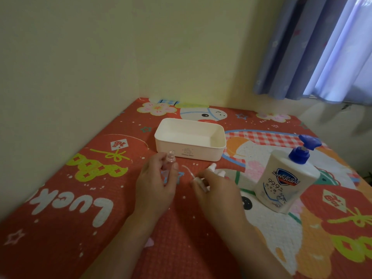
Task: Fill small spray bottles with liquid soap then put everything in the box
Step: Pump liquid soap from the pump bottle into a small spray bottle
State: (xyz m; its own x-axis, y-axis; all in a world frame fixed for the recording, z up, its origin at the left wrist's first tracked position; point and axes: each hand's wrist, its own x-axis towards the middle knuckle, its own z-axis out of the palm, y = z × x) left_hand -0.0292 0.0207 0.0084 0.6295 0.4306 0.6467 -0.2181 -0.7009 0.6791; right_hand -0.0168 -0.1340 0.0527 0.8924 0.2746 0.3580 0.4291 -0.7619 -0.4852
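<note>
Gripping upright clear bottle (pixel 168 168), open neck up: left hand (pixel 156 184); right hand (pixel 213 190) pinching spray cap (pixel 198 181).

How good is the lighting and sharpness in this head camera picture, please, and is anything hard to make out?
Head view: dim and soft, daylight only through the curtain; wide-angle bending skews the mat edges; the soap bottle label reads clearly; the clear small bottle in the left hand almost vanishes; the right hand blurs over a white sprayer.

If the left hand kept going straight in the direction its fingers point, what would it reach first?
Most likely the white box: the left hand, gripping a small clear bottle, points away from the person toward the box's front wall. Depth is uncertain.
</note>
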